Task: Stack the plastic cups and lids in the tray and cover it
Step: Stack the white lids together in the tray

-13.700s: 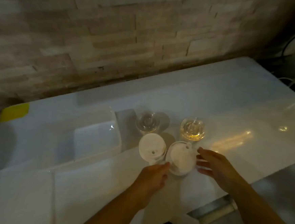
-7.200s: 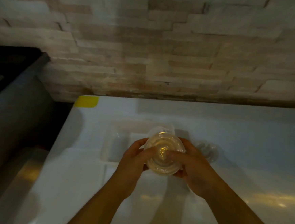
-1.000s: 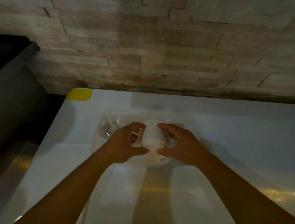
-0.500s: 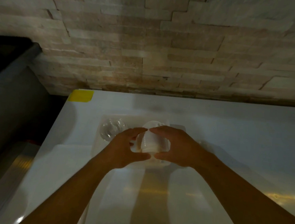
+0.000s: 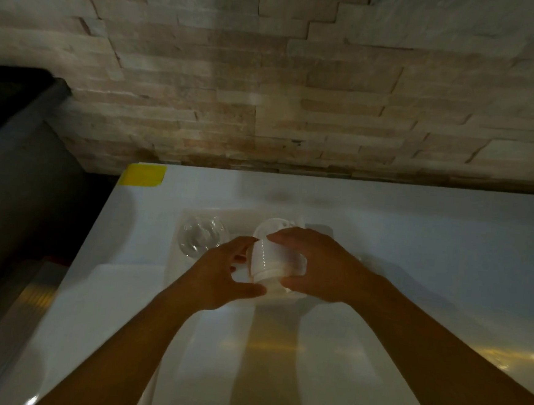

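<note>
A stack of white lids [image 5: 272, 260] lies on its side over the right half of the translucent tray [image 5: 174, 265]. My right hand [image 5: 315, 267] wraps over the stack from the right, fingers on top and thumb under its near end. My left hand [image 5: 221, 274] touches the stack's left side with fingertips and thumb. Clear plastic cups [image 5: 200, 237], nested, rest in the tray's left half. Another clear cup [image 5: 365, 261] shows dimly behind my right wrist; most of it is hidden.
The white table [image 5: 416, 239] meets a stone-brick wall [image 5: 268, 90] at the back. A yellow tape patch [image 5: 145, 175] marks its far left corner. A dark grey unit [image 5: 15, 182] stands left of the table. A flat translucent sheet [image 5: 263, 355] lies under my forearms.
Over the last second the lid stack has tipped from upright to lying on its side, lower in the tray. My right hand has closed further over it; my left fingers have loosened.
</note>
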The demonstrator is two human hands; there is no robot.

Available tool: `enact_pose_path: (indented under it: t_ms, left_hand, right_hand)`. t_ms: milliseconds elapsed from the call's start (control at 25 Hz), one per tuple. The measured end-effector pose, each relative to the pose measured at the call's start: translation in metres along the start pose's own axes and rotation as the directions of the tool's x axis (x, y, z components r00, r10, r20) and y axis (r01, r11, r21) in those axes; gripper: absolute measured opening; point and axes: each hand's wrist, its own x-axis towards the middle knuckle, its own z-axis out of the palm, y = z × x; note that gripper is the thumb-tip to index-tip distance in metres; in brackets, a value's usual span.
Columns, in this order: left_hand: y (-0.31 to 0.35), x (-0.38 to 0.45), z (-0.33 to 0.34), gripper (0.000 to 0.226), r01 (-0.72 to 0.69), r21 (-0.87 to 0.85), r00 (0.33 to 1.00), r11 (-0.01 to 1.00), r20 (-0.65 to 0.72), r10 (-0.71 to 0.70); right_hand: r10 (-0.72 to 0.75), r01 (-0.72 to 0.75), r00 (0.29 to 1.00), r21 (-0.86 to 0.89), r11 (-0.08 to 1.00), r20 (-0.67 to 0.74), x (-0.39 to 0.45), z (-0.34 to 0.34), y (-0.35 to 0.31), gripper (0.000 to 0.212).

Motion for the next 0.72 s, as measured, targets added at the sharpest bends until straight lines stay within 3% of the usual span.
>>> enact_pose_path:
  t_ms: [200, 320, 440, 560, 720]
  left_hand:
    - [-0.001, -0.001, -0.001, 0.081, -0.001, -0.004, 1.000, 1.000, 0.007, 0.001]
    - [0.001, -0.003, -0.005, 0.082, -0.067, -0.034, 0.996, 0.997, -0.068, 0.065]
    - [0.006, -0.004, -0.010, 0.087, -0.101, -0.136, 0.990, 0.985, -0.107, 0.087]
    - [0.010, -0.004, -0.012, 0.082, -0.112, -0.168, 0.989, 0.979, -0.112, 0.094]
    - [0.016, 0.000, -0.019, 0.089, -0.174, -0.075, 0.982, 0.982, -0.094, 0.166]
  right_hand:
    - [-0.024, 0.024, 1.000, -0.033, 0.999, 0.009, 0.002, 0.000, -0.001, 0.080]
    - [-0.045, 0.046, 0.998, 0.020, 0.999, -0.038, 0.001, -0.003, 0.001, 0.083]
    - [0.047, -0.003, 0.988, 0.290, 0.957, -0.146, -0.004, -0.002, 0.005, 0.084]
    - [0.127, -0.034, 0.981, 0.523, 0.852, -0.143, -0.009, 0.006, 0.009, 0.087]
    - [0.130, -0.091, 0.989, 0.385, 0.919, -0.077, -0.016, 0.004, 0.011, 0.086]
